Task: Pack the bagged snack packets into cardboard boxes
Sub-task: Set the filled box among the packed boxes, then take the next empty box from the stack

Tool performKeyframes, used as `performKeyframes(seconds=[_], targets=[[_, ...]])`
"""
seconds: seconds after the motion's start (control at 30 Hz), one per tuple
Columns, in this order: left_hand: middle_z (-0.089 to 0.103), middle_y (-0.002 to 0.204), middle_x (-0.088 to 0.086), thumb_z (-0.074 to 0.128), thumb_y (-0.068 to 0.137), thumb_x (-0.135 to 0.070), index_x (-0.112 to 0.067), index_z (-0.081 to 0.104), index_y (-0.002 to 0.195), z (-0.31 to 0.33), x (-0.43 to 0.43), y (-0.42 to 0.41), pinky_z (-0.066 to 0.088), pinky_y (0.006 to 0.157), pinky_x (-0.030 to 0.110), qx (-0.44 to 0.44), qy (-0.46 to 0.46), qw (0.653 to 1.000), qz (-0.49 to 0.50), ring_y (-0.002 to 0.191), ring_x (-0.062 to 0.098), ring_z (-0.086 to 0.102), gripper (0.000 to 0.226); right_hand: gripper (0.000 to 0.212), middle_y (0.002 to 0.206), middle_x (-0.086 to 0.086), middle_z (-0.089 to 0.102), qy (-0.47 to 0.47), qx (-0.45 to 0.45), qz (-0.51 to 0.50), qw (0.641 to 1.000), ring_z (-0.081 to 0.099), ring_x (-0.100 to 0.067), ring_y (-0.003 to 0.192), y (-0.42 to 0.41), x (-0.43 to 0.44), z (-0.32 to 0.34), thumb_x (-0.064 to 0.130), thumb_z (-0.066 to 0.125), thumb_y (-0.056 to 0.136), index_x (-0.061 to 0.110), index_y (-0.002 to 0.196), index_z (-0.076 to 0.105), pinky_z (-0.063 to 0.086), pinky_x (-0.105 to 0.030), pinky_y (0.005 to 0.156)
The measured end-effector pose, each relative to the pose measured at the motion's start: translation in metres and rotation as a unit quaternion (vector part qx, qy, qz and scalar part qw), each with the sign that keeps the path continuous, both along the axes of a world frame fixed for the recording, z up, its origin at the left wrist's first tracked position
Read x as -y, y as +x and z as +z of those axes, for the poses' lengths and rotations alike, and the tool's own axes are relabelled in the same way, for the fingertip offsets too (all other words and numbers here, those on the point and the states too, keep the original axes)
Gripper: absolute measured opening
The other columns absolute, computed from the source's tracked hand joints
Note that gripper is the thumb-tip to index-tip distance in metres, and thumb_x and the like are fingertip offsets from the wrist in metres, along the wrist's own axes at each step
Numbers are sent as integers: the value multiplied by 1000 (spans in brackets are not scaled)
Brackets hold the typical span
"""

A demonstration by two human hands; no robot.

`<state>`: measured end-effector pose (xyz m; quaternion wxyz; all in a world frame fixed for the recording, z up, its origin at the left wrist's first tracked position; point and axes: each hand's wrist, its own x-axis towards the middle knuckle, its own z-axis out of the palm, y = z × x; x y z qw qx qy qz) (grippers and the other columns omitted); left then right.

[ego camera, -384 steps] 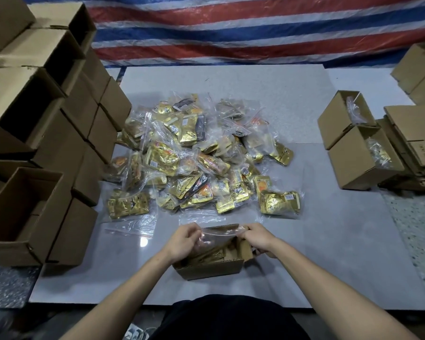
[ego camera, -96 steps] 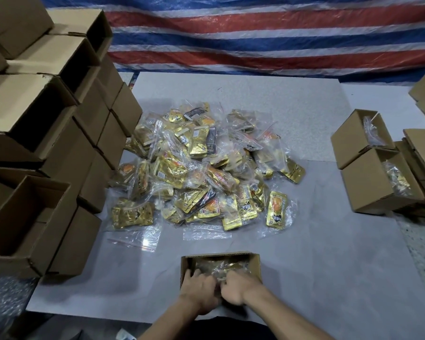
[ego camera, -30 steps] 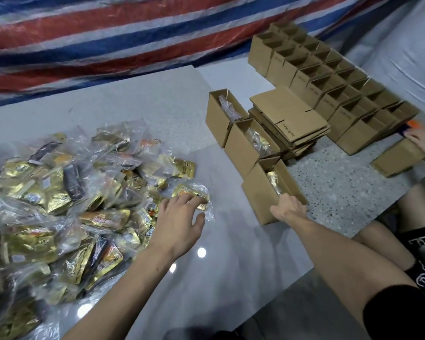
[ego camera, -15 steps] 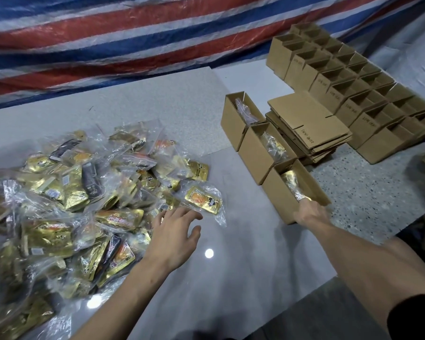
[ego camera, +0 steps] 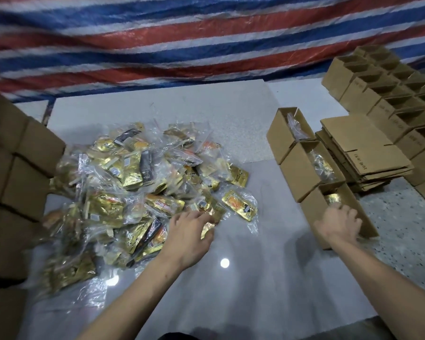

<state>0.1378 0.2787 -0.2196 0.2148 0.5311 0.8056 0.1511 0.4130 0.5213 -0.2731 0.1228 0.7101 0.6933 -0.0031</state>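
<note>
Glossy slab | L fingers pinch crinkly gold bag | R fingers grip cardboard box

Packing workshop: striped tarp backdrop, rows of cardboard boxes.

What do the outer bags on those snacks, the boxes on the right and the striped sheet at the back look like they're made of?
Outer bags: thin clear plastic film, glossy; gold packets show through and it crinkles. Boxes: plain brown cardboard, matte, with folded flaps. Striped sheet: probably woven plastic tarpaulin, slightly shiny, creased.
</note>
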Motion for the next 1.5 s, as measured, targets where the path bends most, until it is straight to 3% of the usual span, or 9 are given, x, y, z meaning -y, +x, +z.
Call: performKeyframes(seconds=[0.07,0.17,0.3,0.53,0.83,0.97,1.13,1.33,1.5], targets=[[56,123,-12,49,97,-37,-35,59,125,1,13,-5,22,112,39,3,7,1000,21,126,14,45,30,66,133,-19,52,9,-22,31,999,45,-34,125,-23,11,3,35,73,78,4,130,46,37,-42,100],[56,127,-13,49,97,-36,-34,60,124,2,36,-13,22,110,38,10,15,997,69,127,15,45,29,38,124,-9,61,-25,-84,133,987,52,-29,121,-66,40,6,33,66,83,18,117,61,39,-38,100],[56,126,-13,49,97,-34,-32,58,125,8,69,-28,26,109,38,7,21,992,124,126,15,46,30,12,97,4,70,-140,-187,233,944,64,-23,93,-134,104,12,35,58,88,30,89,68,44,-30,72],[65,117,-7,55,94,-32,-28,65,119,37,140,-70,40,102,40,-16,87,964,252,113,16,57,27,20,71,15,66,-226,-291,420,830,64,-9,65,-231,187,41,32,55,91,27,73,63,48,-24,57],[64,111,-2,64,89,-29,-23,64,115,70,264,-134,49,91,42,-118,160,859,472,104,21,61,27,19,72,15,70,-225,-347,485,770,65,-2,70,-269,230,73,35,61,93,34,75,68,57,-34,73],[63,112,2,68,85,-37,-23,64,116,73,300,-159,46,91,43,-210,82,832,508,106,27,58,33,20,73,14,70,-226,-353,499,759,64,-2,71,-268,231,77,33,62,93,34,73,68,56,-36,74],[60,120,1,66,81,-44,-22,54,121,46,331,-157,39,93,39,-235,-158,835,472,115,25,54,47,17,76,17,71,-229,-360,502,752,63,1,74,-265,228,75,35,65,92,37,76,69,54,-34,72],[67,87,5,84,61,-37,-14,68,92,35,341,-151,47,74,41,-301,-98,836,449,84,30,63,41,21,75,27,68,-238,-363,499,751,62,2,70,-260,224,68,26,68,91,33,71,69,46,-25,62],[70,93,4,65,84,-28,-14,69,90,39,342,-153,39,82,41,-299,-180,808,476,95,30,60,15,21,74,27,67,-247,-357,501,749,61,4,70,-262,224,66,27,67,91,34,72,69,46,-24,61]])
